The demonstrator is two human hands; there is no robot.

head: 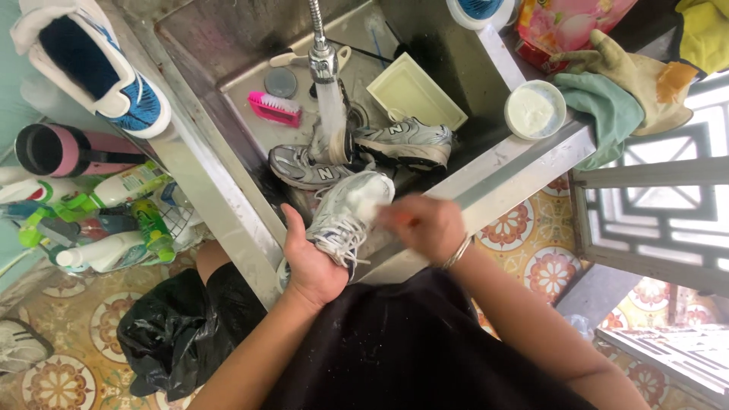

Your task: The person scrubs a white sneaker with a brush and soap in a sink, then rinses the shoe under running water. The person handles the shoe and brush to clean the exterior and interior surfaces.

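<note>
My left hand (307,262) grips a white sneaker (345,212) from below, over the front edge of a steel sink (228,205). My right hand (421,222), blurred by motion, is closed on a small brush with an orange handle and presses it on the sneaker's foamy toe. Two grey sneakers (364,152) lie in the sink under running water from the tap (323,61).
A pink brush (275,108), a pale green tray (416,93) and a drain plug lie in the sink. A tub of white paste (534,110) and gloves (630,83) rest on the right rim. A blue-white shoe (91,64), bottles and a black bag (182,326) are at the left.
</note>
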